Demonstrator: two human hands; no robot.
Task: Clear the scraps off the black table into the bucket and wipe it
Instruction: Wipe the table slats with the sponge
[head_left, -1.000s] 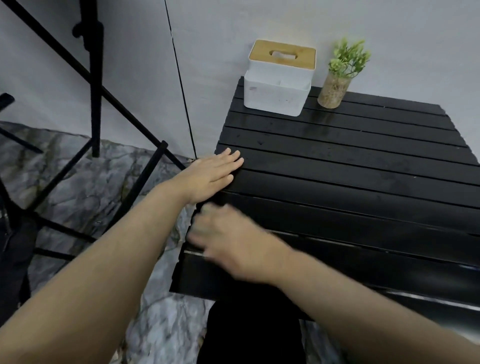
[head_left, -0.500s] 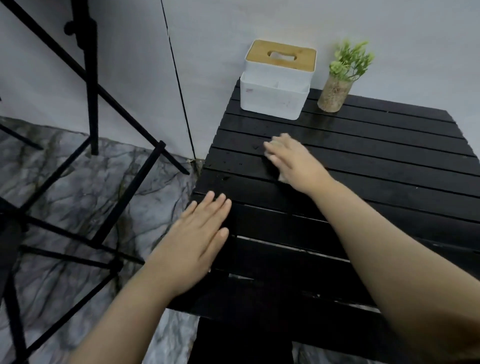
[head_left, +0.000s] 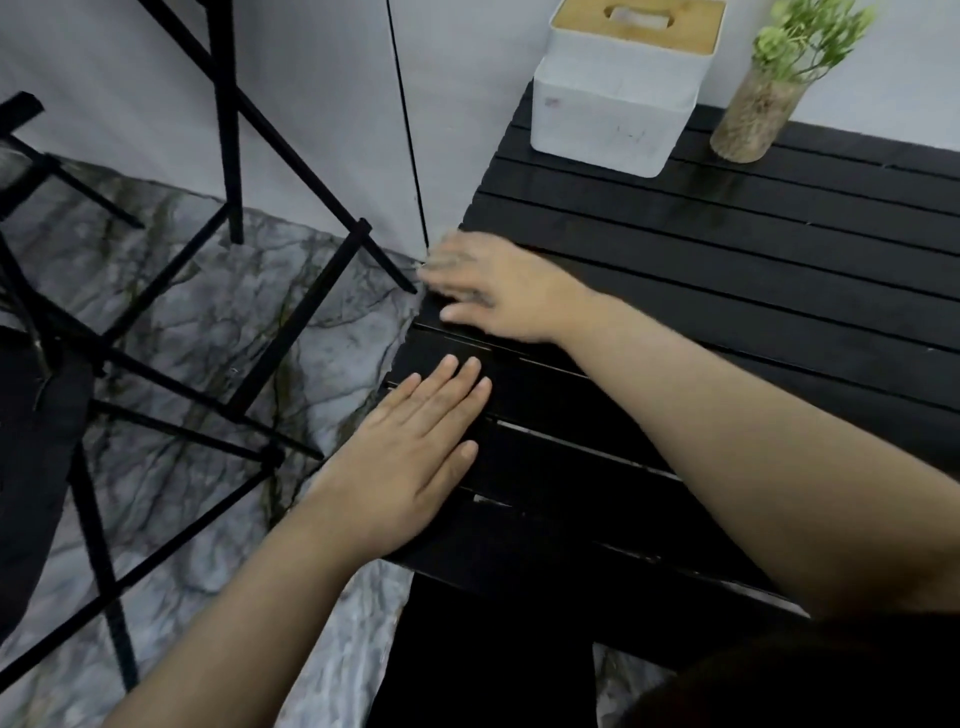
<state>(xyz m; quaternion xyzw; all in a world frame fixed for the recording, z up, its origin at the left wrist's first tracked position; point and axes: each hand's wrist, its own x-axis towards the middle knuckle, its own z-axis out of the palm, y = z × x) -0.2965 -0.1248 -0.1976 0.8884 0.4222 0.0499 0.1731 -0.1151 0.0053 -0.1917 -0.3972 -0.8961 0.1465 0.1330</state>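
Right hand (head_left: 498, 288) now over at the left edge of the black slatted counter (head_left: 727, 270), blurry, fingers spread flat, anything under it hidden, so cannot tell if grasping; half a second ago out in the middle of the slats. Left hand (head_left: 410, 457) flat and released on the near left corner, same spot as before. Lots of bare slats to the right; white box (head_left: 618, 98) and little plant (head_left: 763, 98) far back by the wall, black stand legs (head_left: 291, 322) just past the left edge, no bucket or scraps to see.
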